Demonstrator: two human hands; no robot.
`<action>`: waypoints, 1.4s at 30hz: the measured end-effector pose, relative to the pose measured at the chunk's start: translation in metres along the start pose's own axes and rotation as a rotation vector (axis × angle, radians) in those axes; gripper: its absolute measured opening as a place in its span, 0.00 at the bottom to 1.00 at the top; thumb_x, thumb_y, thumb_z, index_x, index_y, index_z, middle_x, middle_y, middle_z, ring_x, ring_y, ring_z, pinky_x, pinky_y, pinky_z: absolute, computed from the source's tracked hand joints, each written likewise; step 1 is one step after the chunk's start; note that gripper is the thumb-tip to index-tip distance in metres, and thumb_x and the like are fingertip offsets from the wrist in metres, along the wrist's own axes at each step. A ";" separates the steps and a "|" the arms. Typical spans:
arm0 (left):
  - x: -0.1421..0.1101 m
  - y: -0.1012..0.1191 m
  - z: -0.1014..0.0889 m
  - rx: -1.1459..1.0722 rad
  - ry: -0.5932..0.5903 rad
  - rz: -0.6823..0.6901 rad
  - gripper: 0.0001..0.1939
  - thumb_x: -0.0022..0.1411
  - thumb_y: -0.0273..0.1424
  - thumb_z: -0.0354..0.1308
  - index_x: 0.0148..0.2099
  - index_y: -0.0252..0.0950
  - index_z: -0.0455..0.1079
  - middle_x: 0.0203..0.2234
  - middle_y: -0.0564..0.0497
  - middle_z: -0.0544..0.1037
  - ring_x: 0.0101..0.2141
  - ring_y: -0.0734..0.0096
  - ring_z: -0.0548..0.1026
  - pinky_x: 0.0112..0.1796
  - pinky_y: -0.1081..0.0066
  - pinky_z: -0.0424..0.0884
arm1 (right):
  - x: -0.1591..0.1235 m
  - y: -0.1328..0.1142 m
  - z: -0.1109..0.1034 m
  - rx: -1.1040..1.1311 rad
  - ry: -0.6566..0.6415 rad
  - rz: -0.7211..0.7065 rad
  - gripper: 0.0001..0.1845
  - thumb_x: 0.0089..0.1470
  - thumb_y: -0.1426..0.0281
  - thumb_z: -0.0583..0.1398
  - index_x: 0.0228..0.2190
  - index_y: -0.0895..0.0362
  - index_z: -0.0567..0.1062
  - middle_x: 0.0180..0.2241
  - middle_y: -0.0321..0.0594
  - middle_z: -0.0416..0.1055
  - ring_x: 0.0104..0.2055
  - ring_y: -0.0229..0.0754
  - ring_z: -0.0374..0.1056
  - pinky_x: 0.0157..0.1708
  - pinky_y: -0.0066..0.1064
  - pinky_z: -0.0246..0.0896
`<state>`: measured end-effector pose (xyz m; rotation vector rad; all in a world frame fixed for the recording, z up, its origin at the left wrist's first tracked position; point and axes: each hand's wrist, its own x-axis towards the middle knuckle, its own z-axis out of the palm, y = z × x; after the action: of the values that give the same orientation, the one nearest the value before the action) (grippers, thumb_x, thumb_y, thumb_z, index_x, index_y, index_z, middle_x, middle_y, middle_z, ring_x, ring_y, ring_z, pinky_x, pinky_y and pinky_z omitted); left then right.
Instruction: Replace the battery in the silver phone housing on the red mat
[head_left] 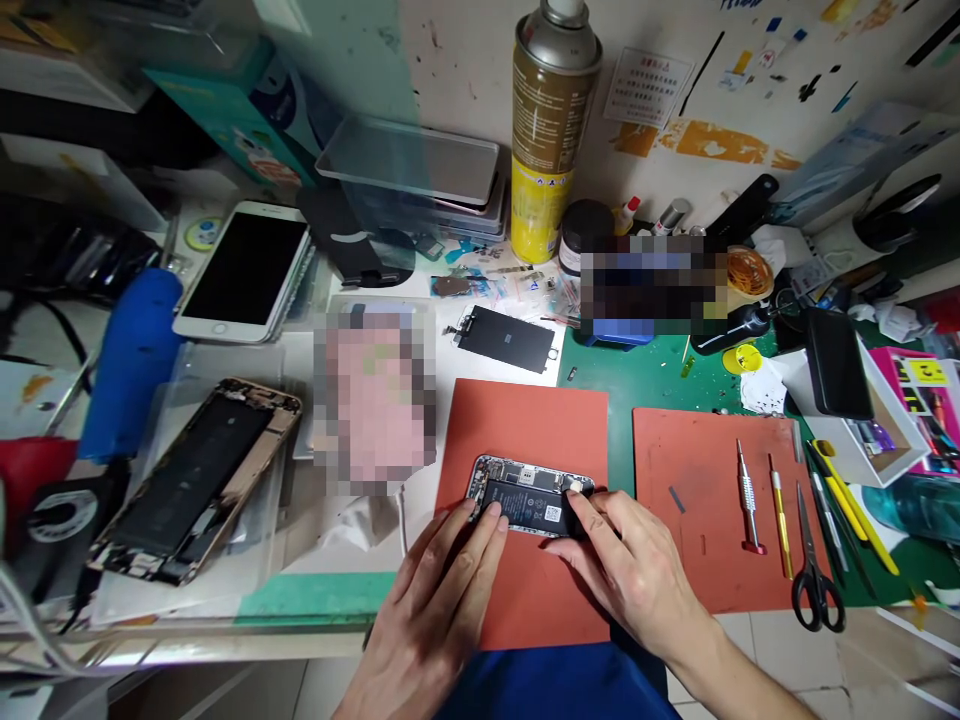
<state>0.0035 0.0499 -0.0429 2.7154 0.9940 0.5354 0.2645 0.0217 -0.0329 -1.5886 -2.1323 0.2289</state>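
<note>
An opened phone (525, 498) lies across the red-orange mat (536, 600), its black battery (521, 505) and inner boards bare. My left hand (442, 590) holds down its left end, with long, close-set fingertips at the frame's corner and lower edge; the thumb is hidden. At the other end, my right hand (626, 555) has its index finger bent onto the lower right corner, by the battery's end, and its thumb against the near edge. Whether a small part lies under that fingertip is hidden. A detached black screen (506, 338) lies beyond the mat.
On a second mat (705, 450) to the right lie a screwdriver (746, 500), a yellow-handled tool (780, 520) and scissors (814, 580). Yellow tweezers (855, 505) lie beside it. Leftward are a gold opened phone (202, 480) and a white phone (244, 270). A spray can (551, 140) stands behind.
</note>
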 end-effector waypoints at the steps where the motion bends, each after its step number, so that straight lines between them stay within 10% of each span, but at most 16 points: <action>1: 0.000 0.000 0.000 -0.001 0.001 -0.001 0.32 0.71 0.14 0.52 0.75 0.25 0.60 0.69 0.37 0.72 0.72 0.45 0.63 0.70 0.50 0.61 | 0.001 0.000 -0.001 0.013 0.004 0.014 0.25 0.67 0.67 0.67 0.61 0.61 0.71 0.41 0.50 0.78 0.40 0.51 0.74 0.37 0.41 0.75; 6: -0.001 0.001 -0.001 -0.013 0.004 -0.019 0.33 0.71 0.14 0.52 0.75 0.25 0.59 0.68 0.37 0.73 0.72 0.46 0.63 0.71 0.49 0.59 | 0.008 0.002 -0.008 0.114 -0.122 0.100 0.40 0.65 0.61 0.68 0.70 0.63 0.61 0.61 0.60 0.71 0.60 0.61 0.67 0.58 0.55 0.72; 10: -0.011 0.017 -0.005 -0.137 0.133 -0.151 0.31 0.69 0.14 0.57 0.72 0.32 0.67 0.62 0.41 0.79 0.63 0.53 0.76 0.67 0.60 0.67 | 0.013 0.008 -0.009 0.172 -0.145 0.057 0.38 0.68 0.69 0.65 0.72 0.62 0.57 0.59 0.57 0.73 0.59 0.58 0.67 0.57 0.53 0.73; 14: -0.012 0.050 -0.006 -0.823 0.094 -0.797 0.10 0.75 0.32 0.59 0.54 0.40 0.78 0.38 0.48 0.87 0.32 0.65 0.86 0.36 0.71 0.82 | 0.013 0.012 -0.009 0.188 -0.073 0.024 0.41 0.64 0.70 0.67 0.71 0.61 0.58 0.51 0.54 0.76 0.50 0.56 0.70 0.49 0.51 0.75; 16: -0.001 0.065 -0.002 -1.296 -0.015 -1.132 0.19 0.76 0.45 0.57 0.55 0.36 0.77 0.38 0.42 0.86 0.32 0.58 0.86 0.33 0.64 0.84 | 0.010 0.008 -0.010 0.203 -0.027 0.041 0.43 0.61 0.70 0.69 0.71 0.60 0.59 0.50 0.54 0.77 0.49 0.56 0.70 0.47 0.50 0.75; 18: 0.016 0.076 0.005 -1.625 0.121 -1.284 0.27 0.71 0.51 0.62 0.59 0.36 0.74 0.48 0.37 0.85 0.45 0.50 0.86 0.44 0.56 0.85 | 0.005 0.000 -0.012 0.224 0.033 0.051 0.45 0.59 0.71 0.71 0.71 0.59 0.60 0.51 0.53 0.77 0.50 0.56 0.71 0.48 0.50 0.75; 21: 0.043 0.084 0.013 -1.750 0.518 -1.285 0.25 0.65 0.45 0.71 0.60 0.42 0.73 0.57 0.43 0.82 0.58 0.56 0.80 0.56 0.60 0.78 | -0.008 -0.017 -0.012 0.268 0.139 0.064 0.47 0.57 0.72 0.72 0.72 0.56 0.60 0.53 0.53 0.77 0.54 0.56 0.72 0.51 0.50 0.74; 23: 0.055 0.085 0.015 -1.780 0.585 -1.214 0.25 0.65 0.40 0.73 0.60 0.41 0.73 0.56 0.44 0.82 0.58 0.57 0.80 0.57 0.61 0.77 | -0.018 -0.029 -0.009 0.376 0.171 0.194 0.46 0.58 0.69 0.73 0.71 0.53 0.61 0.55 0.52 0.77 0.56 0.55 0.73 0.54 0.49 0.74; 30: 0.057 0.088 0.021 -1.679 0.600 -1.178 0.28 0.59 0.33 0.77 0.59 0.39 0.73 0.47 0.48 0.86 0.45 0.65 0.84 0.49 0.67 0.80 | -0.033 -0.047 0.004 1.134 0.023 0.920 0.16 0.64 0.56 0.69 0.45 0.55 0.81 0.35 0.37 0.80 0.34 0.38 0.74 0.37 0.29 0.73; 42: 0.049 0.088 0.023 -1.636 0.525 -1.119 0.24 0.63 0.33 0.74 0.58 0.40 0.71 0.49 0.47 0.86 0.47 0.67 0.85 0.48 0.71 0.80 | -0.027 -0.049 -0.006 1.169 0.108 0.919 0.14 0.59 0.58 0.72 0.42 0.53 0.84 0.35 0.38 0.82 0.34 0.38 0.75 0.36 0.27 0.74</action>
<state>0.0986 0.0140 -0.0238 0.4741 1.1220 1.0682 0.2310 -0.0201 -0.0158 -1.5338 -0.6651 1.3247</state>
